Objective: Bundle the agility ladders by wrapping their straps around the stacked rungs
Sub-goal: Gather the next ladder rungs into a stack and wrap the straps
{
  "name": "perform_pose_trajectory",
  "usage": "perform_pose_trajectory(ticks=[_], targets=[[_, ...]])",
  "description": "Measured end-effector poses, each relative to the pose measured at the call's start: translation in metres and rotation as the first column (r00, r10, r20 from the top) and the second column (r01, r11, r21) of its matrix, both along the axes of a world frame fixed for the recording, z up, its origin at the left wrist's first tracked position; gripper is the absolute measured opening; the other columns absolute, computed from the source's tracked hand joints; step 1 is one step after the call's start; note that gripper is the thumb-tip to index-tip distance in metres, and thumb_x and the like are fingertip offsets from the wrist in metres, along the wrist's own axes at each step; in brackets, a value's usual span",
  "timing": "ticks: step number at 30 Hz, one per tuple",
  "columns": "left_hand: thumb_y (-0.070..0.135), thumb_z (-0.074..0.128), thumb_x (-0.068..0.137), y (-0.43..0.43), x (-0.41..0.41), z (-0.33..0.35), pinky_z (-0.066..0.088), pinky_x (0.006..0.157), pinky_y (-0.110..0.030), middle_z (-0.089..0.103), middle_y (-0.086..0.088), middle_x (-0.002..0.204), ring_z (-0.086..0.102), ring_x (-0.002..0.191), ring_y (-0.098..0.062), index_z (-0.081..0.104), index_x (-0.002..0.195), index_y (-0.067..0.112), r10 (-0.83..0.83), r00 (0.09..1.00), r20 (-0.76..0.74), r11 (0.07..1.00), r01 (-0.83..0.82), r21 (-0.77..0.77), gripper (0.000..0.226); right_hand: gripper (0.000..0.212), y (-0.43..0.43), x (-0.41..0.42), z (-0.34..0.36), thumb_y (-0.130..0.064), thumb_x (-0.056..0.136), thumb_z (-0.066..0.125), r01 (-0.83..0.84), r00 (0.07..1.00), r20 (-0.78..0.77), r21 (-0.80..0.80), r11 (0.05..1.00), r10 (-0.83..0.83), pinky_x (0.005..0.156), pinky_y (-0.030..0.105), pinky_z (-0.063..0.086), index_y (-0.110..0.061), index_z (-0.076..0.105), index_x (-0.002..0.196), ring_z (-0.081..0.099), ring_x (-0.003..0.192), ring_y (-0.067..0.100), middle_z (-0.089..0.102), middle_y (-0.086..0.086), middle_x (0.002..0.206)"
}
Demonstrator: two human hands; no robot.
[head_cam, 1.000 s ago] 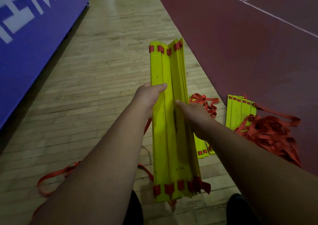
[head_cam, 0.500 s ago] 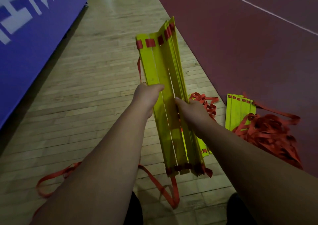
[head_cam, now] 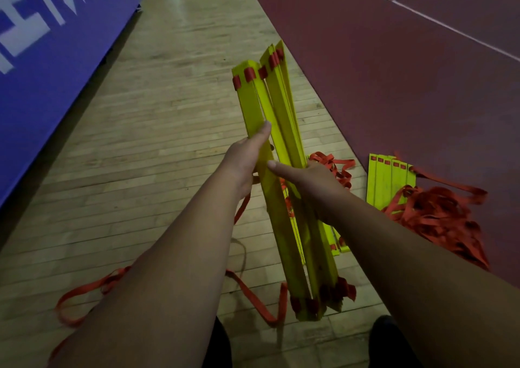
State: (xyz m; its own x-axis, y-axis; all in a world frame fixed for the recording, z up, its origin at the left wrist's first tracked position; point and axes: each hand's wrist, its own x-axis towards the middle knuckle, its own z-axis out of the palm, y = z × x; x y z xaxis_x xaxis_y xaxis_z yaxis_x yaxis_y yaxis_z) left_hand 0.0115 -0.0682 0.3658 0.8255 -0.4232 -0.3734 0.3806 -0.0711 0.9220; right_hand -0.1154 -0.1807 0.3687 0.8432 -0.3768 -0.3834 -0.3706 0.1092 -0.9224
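The stack of flat yellow plastic ladder rungs (head_cam: 278,212) is held up over the floor between both hands, slanting so that its far end tips away and to the left while the near end hangs low towards the person's legs. The rungs are not quite flush: they fan apart a little at the far end, where short red webbing tabs cross each one. The left hand (head_cam: 244,159) grasps the stack from its left side about halfway along, fingers wrapped behind and the thumb lying straight up the front face. The right hand (head_cam: 312,174) grasps it from the right, just below the left and nearly touching it, with its thumb pressed across the front rung and its fingers hidden behind. From the near end a loose red webbing strap (head_cam: 253,294) droops in a loop, and more of it trails over the floor to the left. Beneath the stack, on the pale wooden plank floor (head_cam: 154,142), lie a few more yellow rungs (head_cam: 334,241). Further right, on the dark red court surface (head_cam: 394,72), a second folded ladder of yellow rungs (head_cam: 389,181) lies flat with a tangled heap of red straps (head_cam: 439,215) partly over it. A blue padded wall with white lettering (head_cam: 42,58) runs along the left.
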Motion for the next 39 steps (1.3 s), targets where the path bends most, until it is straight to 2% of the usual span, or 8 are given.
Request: perform_pose_trajectory(ticks=[4, 10, 13, 18, 23, 32, 36, 39], targets=[[0.101, 0.069, 0.058, -0.006, -0.002, -0.003, 0.054, 0.107, -0.058, 0.069, 0.003, 0.145, 0.066, 0.131, -0.029, 0.061, 0.15, 0.035, -0.037, 0.999, -0.028, 0.999, 0.038, 0.01, 0.114, 0.076, 0.001, 0.003, 0.001, -0.059, 0.069, 0.097, -0.002, 0.999, -0.053, 0.047, 0.999, 0.005, 0.092, 0.058, 0.063, -0.014, 0.062, 0.12, 0.076, 0.103, 0.032, 0.074, 0.008, 0.109], [0.085, 0.061, 0.084, -0.007, 0.002, -0.005, 0.049, 0.113, -0.059, 0.071, -0.004, 0.143, 0.068, 0.129, -0.031, 0.063, 0.148, 0.035, 0.01, 0.999, -0.048, 0.999, -0.012, -0.029, 0.081, 0.063, -0.002, 0.001, 0.0, -0.058, 0.08, 0.087, -0.023, 0.994, -0.108, 0.073, 0.997, 0.031, 0.062, 0.039, 0.063, -0.011, 0.076, 0.12, 0.079, 0.097, 0.034, 0.078, 0.014, 0.115], [0.085, 0.057, 0.091, -0.003, 0.001, -0.004, 0.055, 0.106, -0.057, 0.079, -0.003, 0.129, 0.075, 0.12, -0.03, 0.065, 0.144, 0.036, -0.061, 0.994, -0.091, 0.997, 0.057, -0.051, 0.073, 0.055, -0.001, 0.0, 0.001, -0.054, 0.083, 0.085, -0.039, 0.992, -0.109, 0.197, 0.98, 0.061, 0.07, 0.042, 0.061, -0.011, 0.08, 0.116, 0.078, 0.103, 0.041, 0.079, 0.02, 0.116], [0.106, 0.073, 0.044, -0.001, 0.007, -0.011, 0.047, 0.114, -0.057, 0.073, 0.003, 0.14, 0.067, 0.131, -0.028, 0.066, 0.143, 0.043, -0.011, 0.994, -0.112, 0.999, 0.015, 0.034, 0.117, 0.046, 0.0, -0.003, 0.005, -0.053, 0.086, 0.083, -0.042, 0.993, -0.101, 0.216, 0.976, 0.065, 0.09, 0.051, 0.062, -0.016, 0.081, 0.114, 0.08, 0.095, 0.036, 0.081, 0.016, 0.107], [0.074, 0.084, 0.077, 0.005, 0.0, 0.002, 0.058, 0.103, -0.064, 0.078, -0.012, 0.129, 0.078, 0.114, -0.036, 0.066, 0.145, 0.026, -0.072, 0.983, -0.166, 0.989, 0.048, -0.14, 0.086, 0.048, 0.002, -0.001, 0.006, -0.053, 0.085, 0.083, -0.029, 0.995, -0.091, 0.233, 0.972, 0.052, 0.081, 0.047, 0.061, -0.017, 0.079, 0.117, 0.076, 0.083, 0.028, 0.08, 0.008, 0.095], [0.072, 0.097, 0.06, 0.003, 0.0, 0.004, 0.059, 0.101, -0.06, 0.078, -0.007, 0.129, 0.079, 0.11, -0.032, 0.066, 0.143, 0.028, -0.008, 0.985, -0.173, 0.999, 0.002, -0.037, 0.099, 0.039, 0.004, -0.002, 0.014, -0.053, 0.097, 0.066, 0.018, 0.987, -0.163, 0.117, 0.993, 0.001, 0.083, 0.048, 0.06, -0.016, 0.074, 0.11, 0.075, 0.09, 0.03, 0.079, 0.01, 0.097], [0.041, 0.085, 0.09, 0.005, -0.002, 0.017, 0.064, 0.091, -0.058, 0.078, -0.015, 0.124, 0.08, 0.103, -0.035, 0.066, 0.132, 0.022, -0.01, 0.981, -0.196, 0.999, 0.004, -0.035, 0.05, 0.045, 0.005, 0.0, 0.012, -0.057, 0.099, 0.061, 0.039, 0.98, -0.198, 0.106, 0.994, -0.018, 0.089, 0.052, 0.061, -0.017, 0.072, 0.117, 0.075, 0.099, 0.034, 0.079, 0.012, 0.105], [0.026, 0.078, 0.095, 0.008, 0.0, 0.021, 0.064, 0.088, -0.06, 0.075, -0.02, 0.127, 0.079, 0.104, -0.04, 0.06, 0.137, 0.018, 0.0, 0.977, -0.215, 0.999, -0.009, -0.04, 0.046, 0.048, 0.004, 0.002, 0.01, -0.057, 0.099, 0.061, 0.04, 0.982, -0.188, 0.121, 0.992, -0.017, 0.094, 0.056, 0.061, -0.016, 0.075, 0.118, 0.078, 0.099, 0.035, 0.082, 0.012, 0.101]])
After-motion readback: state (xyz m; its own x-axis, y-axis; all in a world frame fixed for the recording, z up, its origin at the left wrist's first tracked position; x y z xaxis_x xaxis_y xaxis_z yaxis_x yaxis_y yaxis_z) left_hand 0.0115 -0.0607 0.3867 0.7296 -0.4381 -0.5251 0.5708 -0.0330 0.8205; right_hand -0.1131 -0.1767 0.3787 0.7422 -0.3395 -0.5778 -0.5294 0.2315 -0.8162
